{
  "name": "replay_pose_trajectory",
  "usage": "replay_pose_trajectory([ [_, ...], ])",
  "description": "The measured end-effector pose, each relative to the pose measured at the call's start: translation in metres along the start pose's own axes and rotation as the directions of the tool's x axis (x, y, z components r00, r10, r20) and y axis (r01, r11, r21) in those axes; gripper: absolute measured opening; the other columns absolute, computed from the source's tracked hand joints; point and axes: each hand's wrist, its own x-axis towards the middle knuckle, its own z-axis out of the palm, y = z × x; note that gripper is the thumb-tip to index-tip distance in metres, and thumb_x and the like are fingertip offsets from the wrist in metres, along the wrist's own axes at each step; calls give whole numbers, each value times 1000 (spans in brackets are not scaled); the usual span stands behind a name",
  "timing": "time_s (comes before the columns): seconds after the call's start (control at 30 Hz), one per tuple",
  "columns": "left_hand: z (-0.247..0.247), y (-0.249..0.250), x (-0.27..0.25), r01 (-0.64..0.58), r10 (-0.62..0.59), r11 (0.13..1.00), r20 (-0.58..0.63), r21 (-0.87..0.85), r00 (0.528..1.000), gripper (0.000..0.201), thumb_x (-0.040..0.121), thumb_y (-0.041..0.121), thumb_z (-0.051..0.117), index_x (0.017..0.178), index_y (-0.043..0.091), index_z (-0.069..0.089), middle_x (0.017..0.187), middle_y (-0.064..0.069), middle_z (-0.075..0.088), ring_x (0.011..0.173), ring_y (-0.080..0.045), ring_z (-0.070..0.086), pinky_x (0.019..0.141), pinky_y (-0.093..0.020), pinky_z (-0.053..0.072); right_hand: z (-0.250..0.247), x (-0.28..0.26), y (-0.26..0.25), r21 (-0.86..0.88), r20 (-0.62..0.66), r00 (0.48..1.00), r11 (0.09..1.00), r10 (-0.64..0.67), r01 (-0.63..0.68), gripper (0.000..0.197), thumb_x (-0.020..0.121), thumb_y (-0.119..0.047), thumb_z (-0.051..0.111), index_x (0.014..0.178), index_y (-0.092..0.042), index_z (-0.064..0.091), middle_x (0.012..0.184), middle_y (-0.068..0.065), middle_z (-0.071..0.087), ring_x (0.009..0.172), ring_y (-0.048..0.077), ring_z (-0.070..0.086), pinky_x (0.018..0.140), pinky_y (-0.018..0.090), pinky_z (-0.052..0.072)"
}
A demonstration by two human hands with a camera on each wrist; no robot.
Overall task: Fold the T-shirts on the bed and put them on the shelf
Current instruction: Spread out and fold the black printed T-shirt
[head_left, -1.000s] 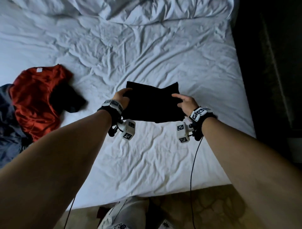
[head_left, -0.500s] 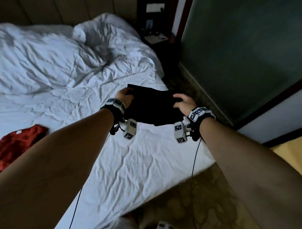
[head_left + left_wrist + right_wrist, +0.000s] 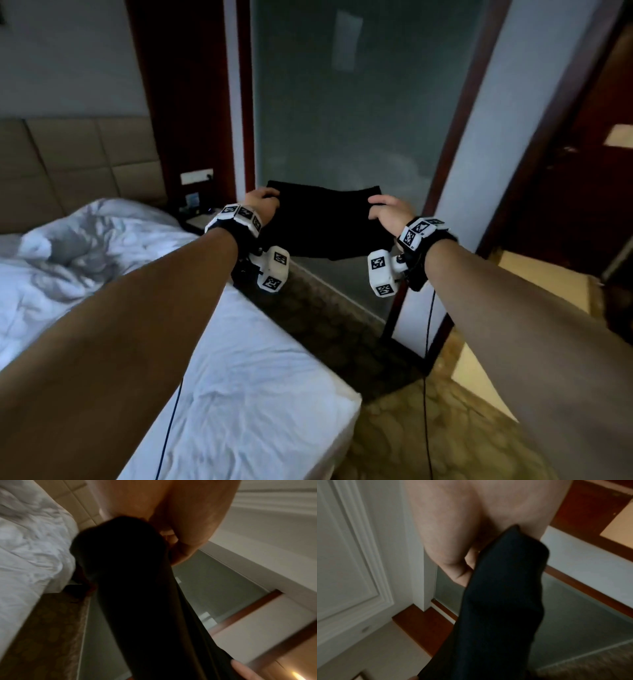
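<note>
A folded black T-shirt (image 3: 325,222) hangs flat in the air between my two hands, off the bed and in front of a frosted glass panel. My left hand (image 3: 262,205) grips its left edge and my right hand (image 3: 388,212) grips its right edge, thumbs on top. In the left wrist view the black T-shirt (image 3: 145,601) runs away from my left hand (image 3: 173,545), with the other hand's fingertip at the far end. The right wrist view shows my right hand (image 3: 464,568) curled round the black T-shirt (image 3: 496,601). No shelf is in view.
The bed (image 3: 239,394) with its white sheet and rumpled duvet (image 3: 78,253) lies to my left. A frosted glass panel (image 3: 342,120) stands ahead, and a dark wooden door frame (image 3: 565,171) at the right. Patterned carpet (image 3: 325,325) runs between bed and glass. A nightstand (image 3: 198,219) sits by the headboard.
I have turned right, away from the bed, carrying the folded black T-shirt in both hands. The red and other shirts have left the view; the glass panel and doorway have come in.
</note>
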Motion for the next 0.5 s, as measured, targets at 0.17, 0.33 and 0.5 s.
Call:
replay_pose_trajectory([
  [0.17, 69, 90, 21, -107, 108, 994, 109, -18, 988, 30, 92, 9, 52, 118, 14, 65, 110, -13, 65, 86, -18, 56, 74, -23, 46, -98, 18, -13, -53, -151, 989, 999, -3, -5, 43, 78, -9, 62, 118, -23, 68, 106, 1, 65, 93, 18, 62, 85, 26, 50],
  [0.33, 147, 157, 48, -181, 196, 979, 205, -91, 959, 34, 92, 4, 52, 123, 9, 64, 101, -11, 63, 67, -13, 53, 50, -10, 44, -179, 47, -10, -38, -304, 952, 999, 24, -38, 41, 76, -3, 62, 112, -21, 70, 100, 6, 68, 82, 20, 64, 78, 27, 53],
  [0.5, 228, 213, 88, -217, 265, 958, 295, -186, 918, 32, 90, 1, 51, 117, 11, 66, 77, 2, 58, 64, -10, 52, 42, -4, 39, -254, 89, -4, -21, -391, 918, 997, 64, -78, 42, 78, 1, 63, 113, -22, 69, 103, 13, 68, 88, 30, 68, 81, 34, 56],
])
